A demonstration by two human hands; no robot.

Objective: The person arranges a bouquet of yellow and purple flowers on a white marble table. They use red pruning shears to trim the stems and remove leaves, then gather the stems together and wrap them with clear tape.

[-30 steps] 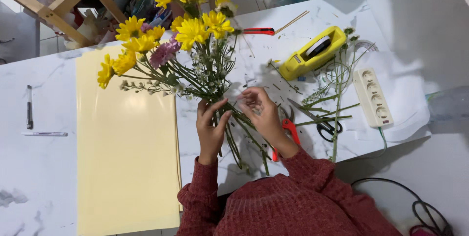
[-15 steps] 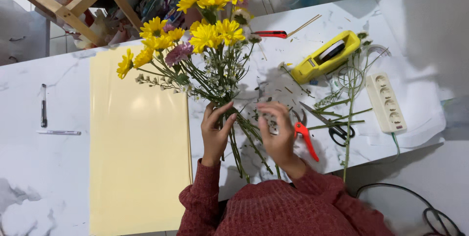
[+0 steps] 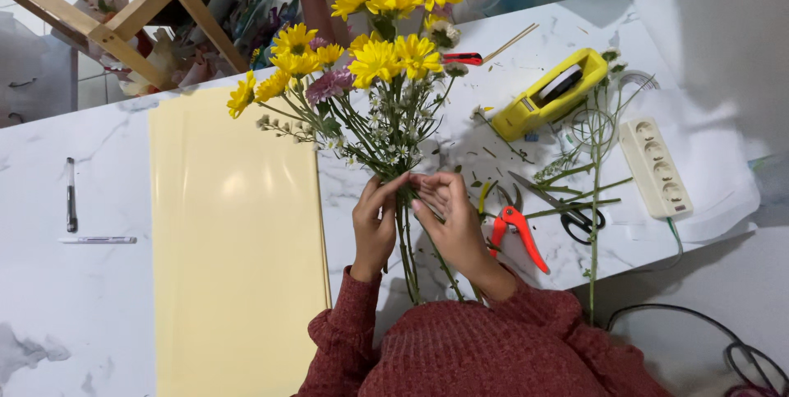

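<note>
A single head-worn camera looks steeply down from close above the marble desk [image 3: 66, 306], the wearer's torso at 6 o'clock.

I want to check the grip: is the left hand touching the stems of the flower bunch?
Touching. The head view shows the left hand wrapped around the flower stems just below the leaves, fingers closed on them with no gap.
</note>
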